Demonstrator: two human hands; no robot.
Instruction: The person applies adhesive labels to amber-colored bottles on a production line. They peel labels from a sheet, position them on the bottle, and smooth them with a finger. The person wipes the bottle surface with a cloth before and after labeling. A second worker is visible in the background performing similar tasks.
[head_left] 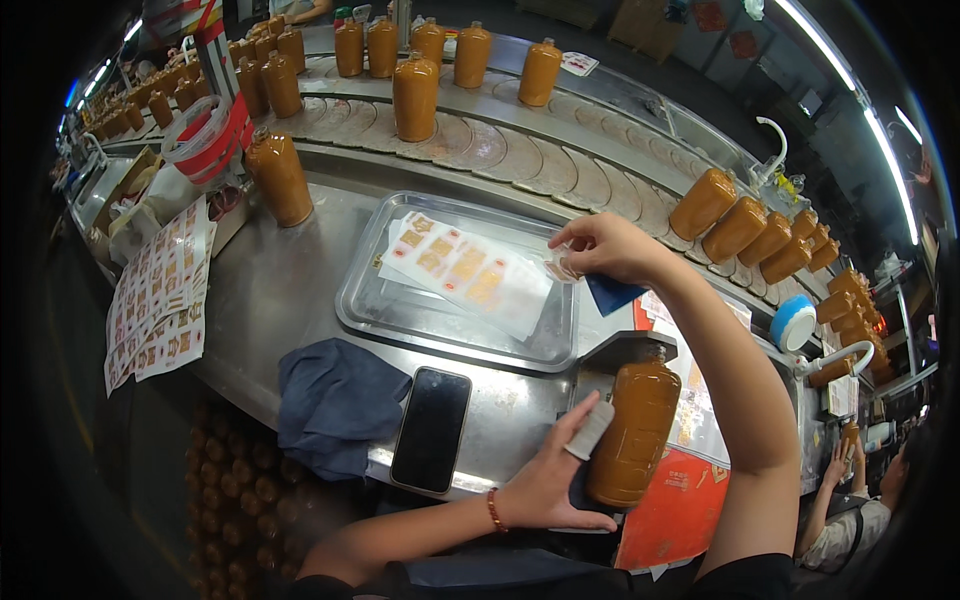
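My left hand, with a pale wrap on one finger and a beaded bracelet at the wrist, grips the near side of a glossy brown bottle. This bottle leans in a dark metal holder. Over the right rim of a metal tray, my right hand pinches a small, pale, see-through decal. A dark blue cloth hangs under that hand; whether the palm holds it is hidden. Printed decal sheets lie in the tray.
A phone and a crumpled blue-grey cloth lie at the table's front edge. One brown bottle stands left of the tray. Beyond runs a plated conveyor with several bottles. Decal sheets overhang the left edge. Another person works at right.
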